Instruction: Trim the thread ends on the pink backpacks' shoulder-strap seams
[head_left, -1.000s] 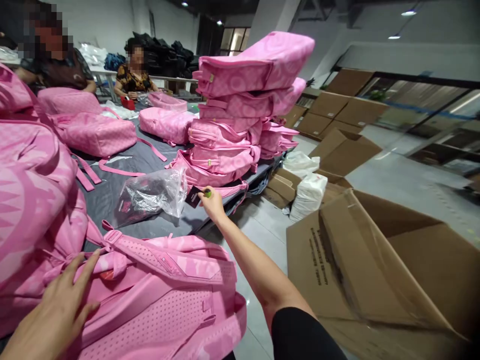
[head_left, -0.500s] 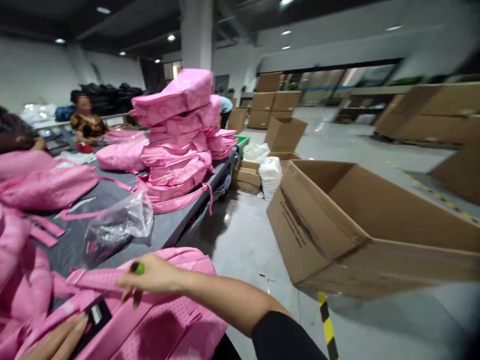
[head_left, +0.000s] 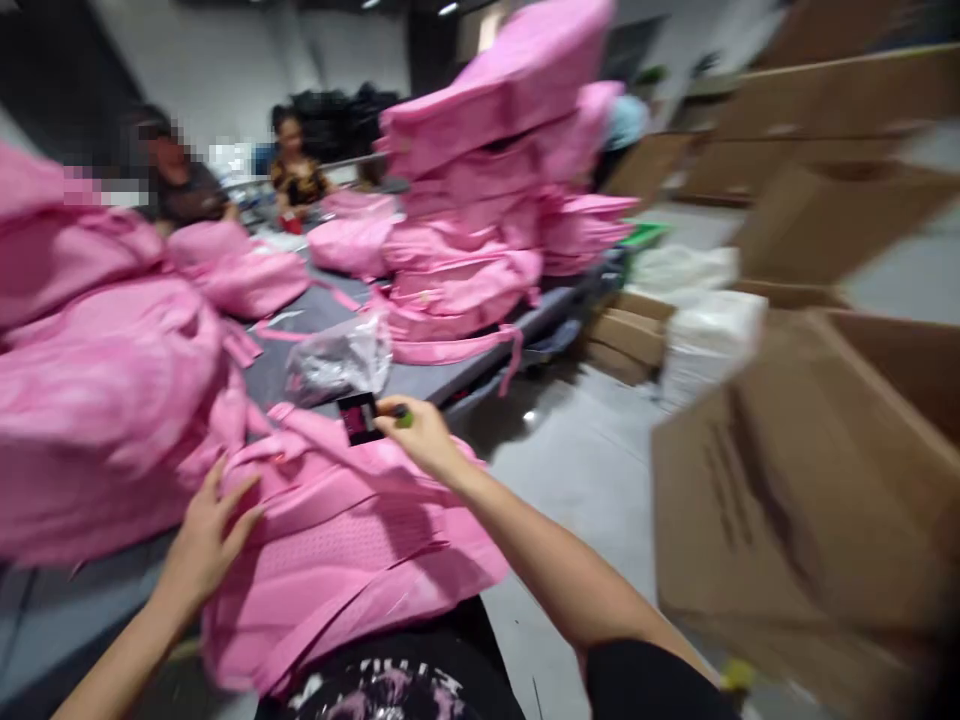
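A pink backpack lies at the table's near edge, against my body, its straps and mesh-like back panel facing up. My left hand rests at its left end with fingers spread, touching the pink fabric. Above the far side of the backpack, my right hand pinches a small black tag with pinkish print and a white patch. A small green and black object also sits in that hand; its kind is unclear. Just beyond lies a clear plastic bag with something greyish in it.
Pink backpacks are heaped on the left, and a tall stack of pink bags stands farther along the grey table. A large cardboard box is on the floor at right. Two people are across the table.
My view has swung left. My left hand has come off the black tag and spread on the backpack. The tag is now in my right hand, lifted above the far side.
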